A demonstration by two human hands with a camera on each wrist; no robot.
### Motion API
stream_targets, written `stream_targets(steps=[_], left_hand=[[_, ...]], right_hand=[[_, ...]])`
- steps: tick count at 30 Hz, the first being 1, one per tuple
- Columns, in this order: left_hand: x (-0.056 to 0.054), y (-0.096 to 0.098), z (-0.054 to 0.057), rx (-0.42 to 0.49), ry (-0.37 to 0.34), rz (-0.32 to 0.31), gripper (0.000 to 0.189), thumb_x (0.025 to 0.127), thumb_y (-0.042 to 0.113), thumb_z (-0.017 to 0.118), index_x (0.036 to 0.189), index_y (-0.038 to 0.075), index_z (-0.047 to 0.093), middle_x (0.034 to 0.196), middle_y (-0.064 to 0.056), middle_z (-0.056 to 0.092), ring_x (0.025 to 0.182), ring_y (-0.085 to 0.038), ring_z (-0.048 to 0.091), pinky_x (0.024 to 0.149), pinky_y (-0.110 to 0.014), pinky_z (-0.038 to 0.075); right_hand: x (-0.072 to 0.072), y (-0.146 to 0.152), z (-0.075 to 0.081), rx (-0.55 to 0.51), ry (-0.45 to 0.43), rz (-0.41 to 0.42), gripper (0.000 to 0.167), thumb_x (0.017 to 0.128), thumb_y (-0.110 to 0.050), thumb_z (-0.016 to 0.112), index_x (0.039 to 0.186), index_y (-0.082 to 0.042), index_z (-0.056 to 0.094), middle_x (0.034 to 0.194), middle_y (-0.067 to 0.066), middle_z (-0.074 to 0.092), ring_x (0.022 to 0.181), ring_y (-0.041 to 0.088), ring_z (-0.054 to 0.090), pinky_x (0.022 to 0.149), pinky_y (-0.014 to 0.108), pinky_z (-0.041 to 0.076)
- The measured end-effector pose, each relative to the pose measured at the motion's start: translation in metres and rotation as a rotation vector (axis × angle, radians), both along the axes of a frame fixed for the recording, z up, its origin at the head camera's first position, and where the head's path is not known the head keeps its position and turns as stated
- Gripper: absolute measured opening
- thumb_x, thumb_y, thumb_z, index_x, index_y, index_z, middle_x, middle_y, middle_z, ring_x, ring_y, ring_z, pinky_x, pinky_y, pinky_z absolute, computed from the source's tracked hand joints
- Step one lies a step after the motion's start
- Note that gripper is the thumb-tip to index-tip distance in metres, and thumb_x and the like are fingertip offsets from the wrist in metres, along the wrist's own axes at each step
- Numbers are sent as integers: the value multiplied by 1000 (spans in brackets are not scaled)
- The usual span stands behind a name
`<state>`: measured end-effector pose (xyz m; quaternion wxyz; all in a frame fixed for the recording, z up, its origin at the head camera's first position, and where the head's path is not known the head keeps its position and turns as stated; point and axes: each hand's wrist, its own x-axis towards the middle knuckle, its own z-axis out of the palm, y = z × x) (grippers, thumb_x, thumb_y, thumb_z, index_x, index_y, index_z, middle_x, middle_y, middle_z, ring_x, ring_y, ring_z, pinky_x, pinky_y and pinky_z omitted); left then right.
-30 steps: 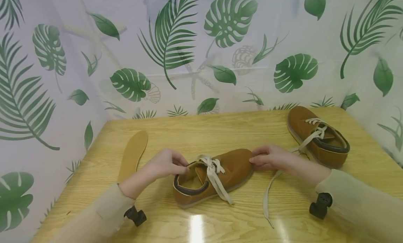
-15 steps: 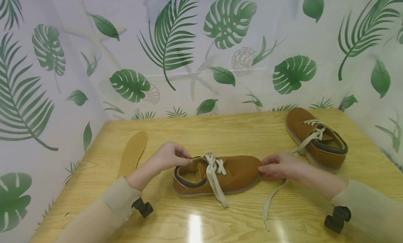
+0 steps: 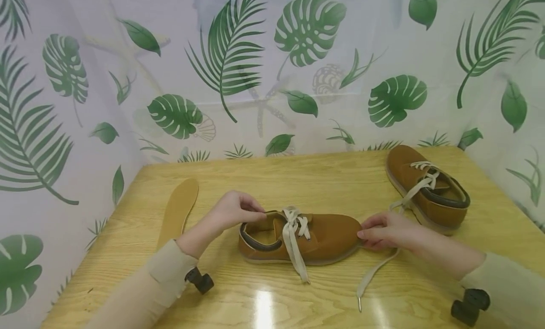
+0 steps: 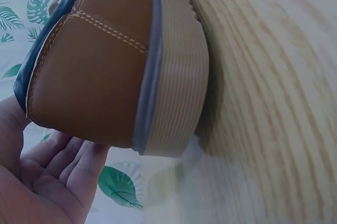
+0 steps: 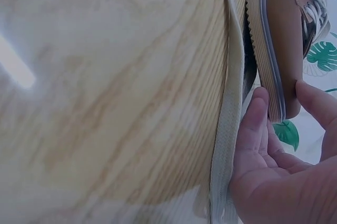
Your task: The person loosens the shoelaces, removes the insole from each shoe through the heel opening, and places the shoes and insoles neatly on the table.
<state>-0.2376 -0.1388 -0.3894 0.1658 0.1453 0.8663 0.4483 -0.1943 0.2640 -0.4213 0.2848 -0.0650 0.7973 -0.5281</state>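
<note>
A brown shoe (image 3: 334, 234) with cream laces tied in a bow lies sideways across the table, its toe to the right. My left hand (image 3: 232, 209) grips the far side of its collar, thumb at the opening and fingers on the outside. At the toe, my right hand (image 3: 385, 232) pinches the shoe, the thumb on the upper and the fingers at the sole's edge. Close up in the left wrist view are the stitched heel (image 4: 89, 76) and ribbed sole. In the right wrist view, a loose shoelace (image 5: 227, 145) runs beside my right fingers.
A second brown shoe (image 3: 406, 170) stands at the back right, a long untied lace trailing from it toward the front. On the left lies a tan insole (image 3: 180, 203), partly hidden by my left forearm. A leaf-print cloth (image 3: 255, 73) stands behind the wooden table (image 3: 230, 182).
The held shoe has turned so that its toe points straight right, nearer me than before, and it has slid slightly right. Both hands have moved right with it.
</note>
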Motion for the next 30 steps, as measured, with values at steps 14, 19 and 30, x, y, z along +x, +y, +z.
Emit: stream_targets(steps=[14, 19, 30], left_hand=[[8, -16, -8, 43, -105, -36, 29, 107, 23, 65, 127, 4, 72, 128, -13, 73, 118, -21, 66, 106, -41, 54], [16, -24, -7, 59, -115, -52, 33, 109, 22, 61, 135, 3, 68, 137, -17, 69, 130, -29, 63, 111, -45, 53], [28, -39, -7, 137, -121, -77, 38, 108, 20, 62, 139, -1, 63, 141, -21, 65, 133, -32, 61, 115, -50, 50]], right_hand=[[5, 2, 1, -19, -41, 15, 42, 104, -16, 66, 129, 17, 60, 96, 1, 74, 86, 10, 72, 79, 25, 64], [6, 2, 2, -29, -47, 18, 39, 105, -16, 66, 127, 15, 61, 95, 0, 75, 86, 10, 73, 79, 25, 64], [7, 4, 1, -24, -51, 22, 43, 105, -16, 67, 131, 17, 58, 98, 1, 75, 88, 10, 73, 80, 25, 64]])
